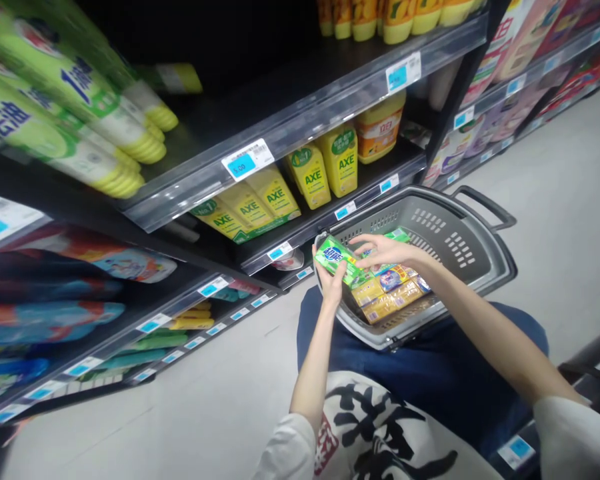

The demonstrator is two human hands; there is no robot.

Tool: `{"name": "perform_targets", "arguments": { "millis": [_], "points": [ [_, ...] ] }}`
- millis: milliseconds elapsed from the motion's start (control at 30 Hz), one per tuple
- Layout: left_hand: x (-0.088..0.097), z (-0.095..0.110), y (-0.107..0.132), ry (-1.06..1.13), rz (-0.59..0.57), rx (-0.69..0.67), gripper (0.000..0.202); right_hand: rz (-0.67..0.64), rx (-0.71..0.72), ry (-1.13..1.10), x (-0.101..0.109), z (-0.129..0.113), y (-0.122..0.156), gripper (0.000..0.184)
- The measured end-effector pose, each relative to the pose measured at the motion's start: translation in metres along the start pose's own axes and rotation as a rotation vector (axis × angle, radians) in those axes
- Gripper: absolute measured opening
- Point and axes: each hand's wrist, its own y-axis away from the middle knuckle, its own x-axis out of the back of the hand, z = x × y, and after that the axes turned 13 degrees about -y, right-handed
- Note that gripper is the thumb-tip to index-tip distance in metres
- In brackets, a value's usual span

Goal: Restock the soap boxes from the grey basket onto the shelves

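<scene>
- The green pack (329, 253) in front of you is a small, bright green block with a blue-and-white logo and a touch of yellow toward its right end (the smaller print is too blurred to read).
- Your left hand (332, 285) is closed around the green pack, with your thumb across its front and your fingers behind its left edge.
- Your right hand (387, 252) reaches in from the other side, fingers extended at the pack's right end; whether they grip it, I cannot tell.
- The green pack is tilted in your left hand, above the near-left part of the grey basket (500, 267).
- Below your hands, yellow packs (385, 303) lie inside the basket.
</scene>
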Motion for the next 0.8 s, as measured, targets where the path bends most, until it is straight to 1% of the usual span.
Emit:
{"name": "perform_targets", "arguments": {
  "millis": [100, 167, 200, 267, 300, 367, 433, 500, 567, 633, 700, 800],
  "points": [
    [0.000, 0.006, 0.000, -0.064, 0.088, -0.071, 0.112, -0.035, 0.125, 0.071, -0.002, 0.003, -0.005, 0.074],
    [0.000, 0.009, 0.000, -0.134, 0.091, -0.111, 0.124, -0.050, 0.227, 0.142, -0.006, 0.003, -0.007, 0.082],
    [-0.001, 0.010, 0.000, -0.177, 0.072, -0.135, 0.127, -0.044, 0.273, 0.189, -0.008, 0.002, -0.007, 0.087],
    [-0.001, 0.011, 0.000, -0.280, 0.005, -0.174, 0.127, -0.012, 0.344, 0.292, -0.011, 0.001, -0.008, 0.095],
    [-0.001, 0.012, -0.001, -0.339, -0.026, -0.176, 0.124, 0.011, 0.373, 0.330, -0.012, 0.000, -0.009, 0.095],
    [-0.002, 0.015, -0.001, -0.445, -0.054, -0.134, 0.117, 0.054, 0.422, 0.346, -0.010, 0.000, -0.010, 0.089],
    [-0.003, 0.018, -0.001, -0.509, -0.036, -0.074, 0.112, 0.090, 0.437, 0.276, -0.007, 0.002, -0.011, 0.080],
    [-0.004, 0.020, -0.001, -0.525, 0.005, -0.063, 0.109, 0.119, 0.373, 0.138, -0.005, 0.004, -0.012, 0.073],
    [-0.005, 0.021, -0.001, -0.509, 0.054, -0.101, 0.107, 0.141, 0.277, -0.020, -0.004, 0.005, -0.013, 0.073],
    [-0.005, 0.021, -0.002, -0.468, 0.109, -0.157, 0.104, 0.173, 0.211, -0.158, -0.004, 0.005, -0.014, 0.074],
    [-0.005, 0.019, -0.003, -0.413, 0.168, -0.194, 0.099, 0.211, 0.187, -0.274, -0.005, 0.005, -0.016, 0.071],
    [-0.006, 0.012, -0.005, -0.351, 0.239, -0.219, 0.095, 0.265, 0.190, -0.417, -0.006, 0.003, -0.019, 0.064]
  ]
}}
